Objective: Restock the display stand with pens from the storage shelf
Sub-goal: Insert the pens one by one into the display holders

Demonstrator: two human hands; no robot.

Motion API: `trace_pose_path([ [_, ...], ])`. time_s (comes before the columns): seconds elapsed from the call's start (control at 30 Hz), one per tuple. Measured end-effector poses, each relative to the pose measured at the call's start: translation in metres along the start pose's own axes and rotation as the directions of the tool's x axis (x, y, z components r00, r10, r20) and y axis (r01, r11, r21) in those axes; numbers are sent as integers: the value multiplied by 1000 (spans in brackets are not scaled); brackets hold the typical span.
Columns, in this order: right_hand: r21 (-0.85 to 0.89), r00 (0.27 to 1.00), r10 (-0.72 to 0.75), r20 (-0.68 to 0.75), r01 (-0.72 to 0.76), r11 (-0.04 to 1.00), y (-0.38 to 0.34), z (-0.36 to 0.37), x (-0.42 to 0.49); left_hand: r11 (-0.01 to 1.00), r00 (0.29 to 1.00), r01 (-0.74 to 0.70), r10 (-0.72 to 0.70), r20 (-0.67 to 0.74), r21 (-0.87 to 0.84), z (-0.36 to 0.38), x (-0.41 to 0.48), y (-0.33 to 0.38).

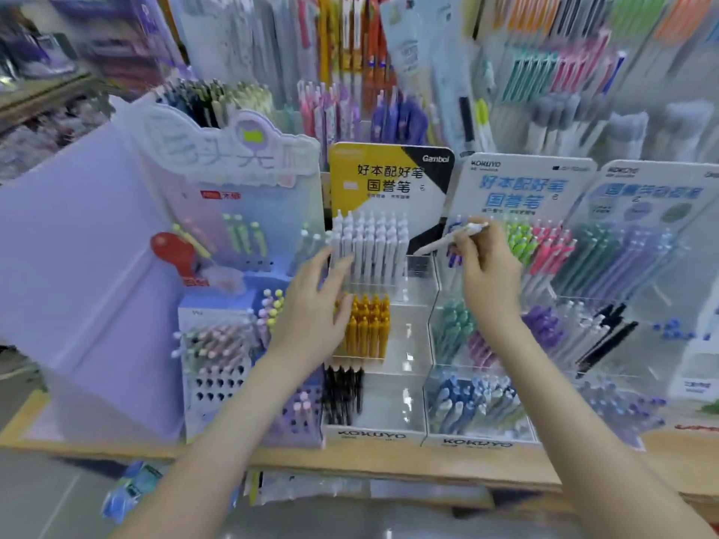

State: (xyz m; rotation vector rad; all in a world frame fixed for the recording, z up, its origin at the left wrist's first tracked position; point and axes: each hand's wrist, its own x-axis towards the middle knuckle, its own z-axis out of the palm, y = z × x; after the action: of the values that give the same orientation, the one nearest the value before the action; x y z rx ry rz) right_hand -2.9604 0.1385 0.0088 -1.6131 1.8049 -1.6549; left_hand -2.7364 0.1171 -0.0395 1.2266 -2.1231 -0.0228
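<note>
pinching one white pen (447, 238) in its grip is the right hand (487, 268) (left hand (311, 310) spread, empty).

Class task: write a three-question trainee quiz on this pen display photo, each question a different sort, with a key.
1. True or false: the right hand holds a white pen.
2. In the stand with the yellow header, which pens fill the middle tier? A black, B yellow, C white.
3. Fill in: fingers of the left hand touch the top row of ____ pens.
Key: 1 true; 2 B, the yellow pens; 3 white, the white pens.
</note>
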Motion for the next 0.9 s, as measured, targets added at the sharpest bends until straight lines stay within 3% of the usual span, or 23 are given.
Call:
trace_pose_path([
  [0.13, -172, 996, 19, 87, -3, 985, 2, 19, 15, 986, 987, -155, 157, -38, 57, 11, 44, -5],
  [0.27, -201, 980, 66, 186, -28, 979, 7, 25, 29, 960, 966, -258, 257, 30, 105, 29, 72, -10],
  [0.4, -264, 968, 114, 224, -52, 963, 3, 28, 50, 949, 961, -277, 269, 68, 153, 40, 82, -18],
  [0.67, -394, 882, 213, 419, -34, 918, 5, 43, 70, 927, 937, -343, 349, -12, 151, 48, 86, -28],
  [0.9, -478, 867, 243, 435, -6, 878, 9, 59, 74, 903, 911, -385, 405, -81, 191, 51, 88, -36],
])
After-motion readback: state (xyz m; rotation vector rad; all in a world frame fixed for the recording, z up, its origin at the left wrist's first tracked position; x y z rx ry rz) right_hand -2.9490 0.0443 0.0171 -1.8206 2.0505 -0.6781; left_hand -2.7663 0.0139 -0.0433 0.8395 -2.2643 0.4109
